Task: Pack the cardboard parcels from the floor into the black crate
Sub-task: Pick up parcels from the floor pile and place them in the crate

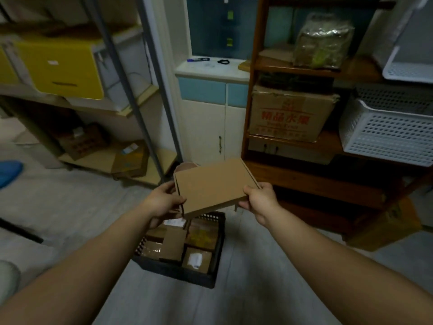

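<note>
My left hand (161,204) and right hand (261,201) are bare. My left forearm (93,266) and right forearm (339,261) are bare too, uncovered right down to the picture's lower edge.

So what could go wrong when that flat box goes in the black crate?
Two things, maybe. The black crate already looks nearly full of parcels, so the flat box may have to sit on top and could slide off. Also, the left hand and right hand grip it only by its near corners, so it might tip or slip on the way down.
</note>
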`<state>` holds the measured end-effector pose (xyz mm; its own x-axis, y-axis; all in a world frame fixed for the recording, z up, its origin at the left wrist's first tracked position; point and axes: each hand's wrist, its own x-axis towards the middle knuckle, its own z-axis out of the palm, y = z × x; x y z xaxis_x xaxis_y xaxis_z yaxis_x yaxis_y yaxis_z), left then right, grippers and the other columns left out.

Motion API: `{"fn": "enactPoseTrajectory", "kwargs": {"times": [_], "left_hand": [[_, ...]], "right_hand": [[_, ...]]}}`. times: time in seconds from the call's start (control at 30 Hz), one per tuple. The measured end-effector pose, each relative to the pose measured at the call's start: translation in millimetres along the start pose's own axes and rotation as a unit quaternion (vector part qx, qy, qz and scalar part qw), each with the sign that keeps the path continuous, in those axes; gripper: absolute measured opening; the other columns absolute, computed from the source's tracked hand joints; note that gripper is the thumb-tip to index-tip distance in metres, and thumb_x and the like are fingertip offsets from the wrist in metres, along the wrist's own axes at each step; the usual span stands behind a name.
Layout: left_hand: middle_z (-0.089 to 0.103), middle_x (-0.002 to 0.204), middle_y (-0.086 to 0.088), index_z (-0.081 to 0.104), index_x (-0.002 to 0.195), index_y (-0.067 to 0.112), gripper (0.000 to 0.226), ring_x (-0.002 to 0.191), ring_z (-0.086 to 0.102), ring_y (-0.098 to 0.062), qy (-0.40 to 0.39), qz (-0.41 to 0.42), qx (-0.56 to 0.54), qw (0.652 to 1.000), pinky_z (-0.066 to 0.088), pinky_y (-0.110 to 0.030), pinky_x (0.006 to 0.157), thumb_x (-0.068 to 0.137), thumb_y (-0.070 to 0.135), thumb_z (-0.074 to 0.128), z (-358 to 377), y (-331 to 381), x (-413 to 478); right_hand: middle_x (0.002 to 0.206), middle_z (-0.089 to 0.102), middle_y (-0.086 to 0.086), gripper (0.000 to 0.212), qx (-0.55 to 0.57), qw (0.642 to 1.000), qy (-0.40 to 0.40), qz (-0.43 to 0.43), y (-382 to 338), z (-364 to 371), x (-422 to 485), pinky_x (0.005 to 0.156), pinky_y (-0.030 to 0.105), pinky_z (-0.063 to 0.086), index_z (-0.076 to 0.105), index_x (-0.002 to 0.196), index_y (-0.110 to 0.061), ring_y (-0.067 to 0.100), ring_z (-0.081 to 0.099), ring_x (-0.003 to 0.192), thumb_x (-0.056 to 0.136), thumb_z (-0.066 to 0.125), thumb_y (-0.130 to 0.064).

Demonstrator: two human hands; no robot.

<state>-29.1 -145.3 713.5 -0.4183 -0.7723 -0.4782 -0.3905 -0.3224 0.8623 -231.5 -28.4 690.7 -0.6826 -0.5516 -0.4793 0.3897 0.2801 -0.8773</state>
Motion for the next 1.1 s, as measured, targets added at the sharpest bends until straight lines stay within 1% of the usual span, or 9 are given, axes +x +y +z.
{"fn": "enactPoseTrajectory", "kwargs": {"times": [0.07,0.17,0.3,0.47,0.6,0.7,0.8,0.97,1.1], "left_hand": [[0.054,0.122,-0.002,0.029,0.144,0.024,0.070,0.089,0.061,-0.022,0.020,0.027,0.020,0.999,0.053,-0.030,0.055,0.085,-0.002,0.056,-39,1,8],[0.057,0.113,-0.001,0.034,0.142,0.020,0.066,0.089,0.061,-0.020,0.062,0.057,0.059,0.995,0.056,-0.038,0.074,0.085,-0.002,0.057,-94,3,20],[0.061,0.093,0.004,0.044,0.131,0.013,0.047,0.078,0.060,-0.011,0.094,0.066,0.058,0.992,0.051,-0.026,0.059,0.087,0.001,0.056,-143,1,41],[0.058,0.122,-0.007,0.042,0.137,0.015,0.051,0.092,0.056,-0.015,0.076,0.070,0.150,0.983,0.050,-0.032,0.082,0.089,0.007,0.056,-162,-4,82],[0.052,0.133,-0.006,0.036,0.142,0.019,0.057,0.081,0.055,-0.008,0.077,0.055,0.199,0.976,0.049,-0.021,0.062,0.090,0.008,0.055,-174,-5,124],[0.053,0.132,-0.005,0.035,0.143,0.023,0.058,0.075,0.053,-0.006,0.086,0.046,0.229,0.969,0.041,-0.018,0.053,0.090,0.010,0.054,-190,0,154],[0.053,0.131,-0.006,0.036,0.142,0.023,0.057,0.085,0.056,-0.014,0.066,0.040,0.277,0.958,0.040,-0.019,0.055,0.090,0.010,0.054,-202,5,178],[0.056,0.122,-0.011,0.044,0.137,0.014,0.052,0.091,0.057,-0.021,-0.012,0.044,0.358,0.933,0.051,-0.030,0.070,0.087,0.003,0.055,-217,-1,215],[0.061,0.119,-0.011,0.054,0.125,0.014,0.038,0.090,0.051,-0.014,-0.064,0.075,0.420,0.902,0.045,-0.029,0.077,0.088,0.008,0.053,-238,-34,258]], "right_hand": [[0.121,0.054,0.008,0.047,-0.034,0.999,-0.002,-0.030,5,37,-10,0.064,0.029,0.056,0.038,0.134,-0.019,0.022,0.061,0.087,0.091,0.057,-0.012],[0.120,0.057,0.002,0.049,-0.113,0.989,-0.032,-0.093,14,90,-24,0.083,0.035,0.053,0.041,0.135,-0.025,0.020,0.058,0.097,0.090,0.057,-0.015],[0.124,0.055,0.004,0.048,-0.220,0.967,-0.020,-0.128,23,142,-31,0.085,0.027,0.043,0.046,0.132,-0.020,0.017,0.053,0.102,0.087,0.062,-0.023],[0.133,0.039,0.005,0.066,-0.335,0.935,-0.026,-0.115,34,174,-4,0.082,0.026,0.041,0.024,0.145,-0.023,0.022,0.049,0.112,0.089,0.058,-0.033],[0.124,0.048,0.008,0.058,-0.378,0.916,-0.049,-0.121,41,200,32,0.086,0.036,0.049,0.035,0.137,-0.019,0.025,0.054,0.105,0.087,0.060,-0.034],[0.122,0.047,0.011,0.060,-0.387,0.912,-0.065,-0.123,44,223,51,0.075,0.029,0.044,0.031,0.137,-0.016,0.025,0.053,0.099,0.088,0.059,-0.037],[0.126,0.044,0.014,0.068,-0.411,0.902,-0.076,-0.111,48,238,64,0.071,0.029,0.041,0.022,0.141,-0.012,0.021,0.050,0.093,0.089,0.058,-0.038],[0.143,0.033,0.015,0.084,-0.414,0.907,-0.059,-0.044,59,262,80,0.091,0.032,0.041,0.003,0.150,-0.013,0.030,0.046,0.120,0.090,0.057,-0.035],[0.142,0.031,0.015,0.078,-0.393,0.919,-0.024,-0.012,96,298,89,0.092,0.033,0.044,0.009,0.149,-0.012,0.029,0.046,0.118,0.091,0.056,-0.034]]}}
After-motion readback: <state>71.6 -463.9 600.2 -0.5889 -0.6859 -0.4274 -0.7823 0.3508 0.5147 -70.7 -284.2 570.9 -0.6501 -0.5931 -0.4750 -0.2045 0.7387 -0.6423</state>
